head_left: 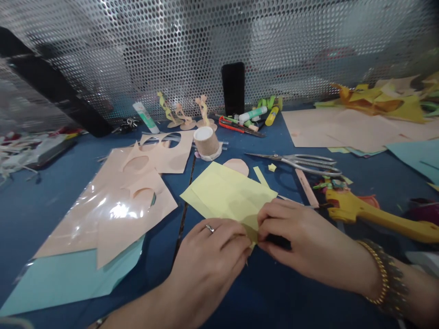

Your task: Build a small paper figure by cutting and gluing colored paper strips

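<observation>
Pale yellow paper (222, 187), seemingly in overlapping layers, lies in front of me with one corner toward me. At that near corner my left hand (216, 256) is closed, its fingers curled and pinching the paper. My right hand (295, 233) faces it from the other side, thumb and fingers pinched on the paper's edge. The fingertips hide most of the corner; a small yellow tip shows between and below them. Just beyond the paper lie a peach paper disc (237, 167), a narrow yellow strip (260, 176) and a tiny yellow folded star (272, 167).
Metal scissors (302, 162) and a yellow glue gun (373, 212) lie to the right. Peach sheets with round cut-outs (137, 205) and a plastic sleeve cover the left. Behind stand a tape roll (206, 142), glue sticks (146, 118), a phone (233, 89) and a perforated metal panel (164, 50).
</observation>
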`<move>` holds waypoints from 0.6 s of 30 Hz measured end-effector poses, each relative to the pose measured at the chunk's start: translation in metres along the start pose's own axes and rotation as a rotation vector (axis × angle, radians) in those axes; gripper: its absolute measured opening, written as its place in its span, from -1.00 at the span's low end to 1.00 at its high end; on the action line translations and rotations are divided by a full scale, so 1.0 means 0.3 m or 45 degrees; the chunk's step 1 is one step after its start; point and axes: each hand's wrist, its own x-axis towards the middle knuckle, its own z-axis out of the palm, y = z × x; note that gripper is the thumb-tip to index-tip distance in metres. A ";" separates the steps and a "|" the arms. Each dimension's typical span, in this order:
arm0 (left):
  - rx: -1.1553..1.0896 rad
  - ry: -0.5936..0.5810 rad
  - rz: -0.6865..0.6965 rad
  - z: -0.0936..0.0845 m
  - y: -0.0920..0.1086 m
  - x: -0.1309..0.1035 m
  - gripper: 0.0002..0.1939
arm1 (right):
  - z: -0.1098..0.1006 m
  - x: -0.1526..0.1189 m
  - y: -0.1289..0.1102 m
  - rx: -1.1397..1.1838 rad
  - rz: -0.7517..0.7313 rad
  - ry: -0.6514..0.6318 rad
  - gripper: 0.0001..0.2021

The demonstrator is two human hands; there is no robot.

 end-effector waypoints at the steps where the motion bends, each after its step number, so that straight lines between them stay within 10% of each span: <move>1: -0.015 -0.004 -0.022 0.003 0.000 0.000 -0.92 | 0.000 -0.002 0.001 0.001 -0.005 0.002 -0.91; 18: -0.368 -0.113 -0.433 0.012 0.008 0.018 -0.85 | 0.018 -0.003 -0.005 0.040 -0.092 0.027 -0.95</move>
